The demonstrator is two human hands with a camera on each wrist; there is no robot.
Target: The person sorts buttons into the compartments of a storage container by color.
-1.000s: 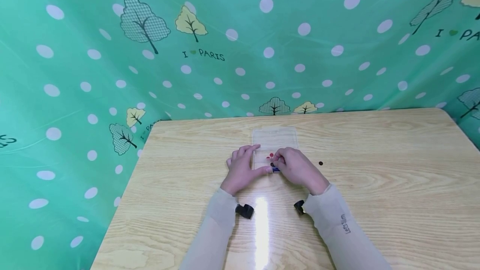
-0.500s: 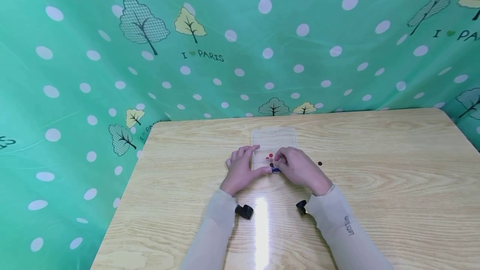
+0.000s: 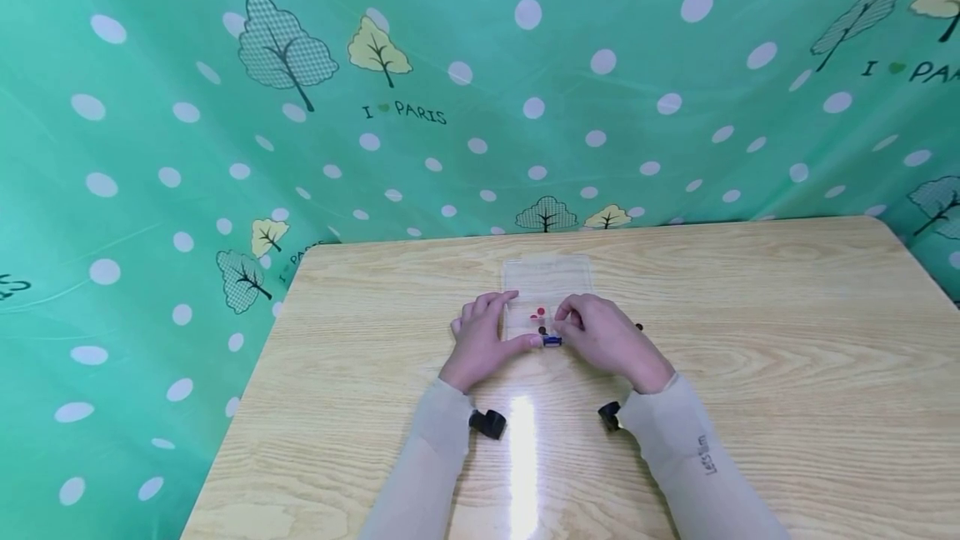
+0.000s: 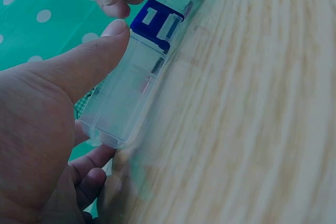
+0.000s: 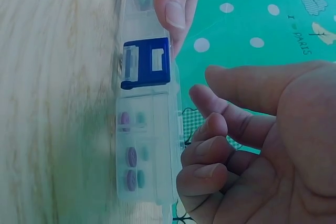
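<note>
A clear plastic compartment box [image 3: 517,322] with a blue latch [image 3: 552,341] on its front lies on the table, its clear lid [image 3: 547,276] laid back behind it. Inside are small red discs [image 3: 541,312] and a dark disc [image 3: 542,330], button-like; more button-like discs [image 5: 131,157] show through the front wall in the right wrist view. My left hand [image 3: 483,344] holds the box's left end, thumb along the front and fingers at the side. My right hand [image 3: 600,336] hovers at the box's right part, fingers loosely bent, with nothing visible between thumb and forefinger.
One dark disc [image 3: 640,327] lies on the wooden table [image 3: 750,340] just beyond my right hand, partly covered by it. A green dotted curtain [image 3: 480,90] hangs behind the table's far edge. The right wrist hides part of the tabletop.
My right hand has drawn slightly right, away from the compartments, uncovering more of the blue latch and covering part of the loose dark disc. The left hand stays on the box.
</note>
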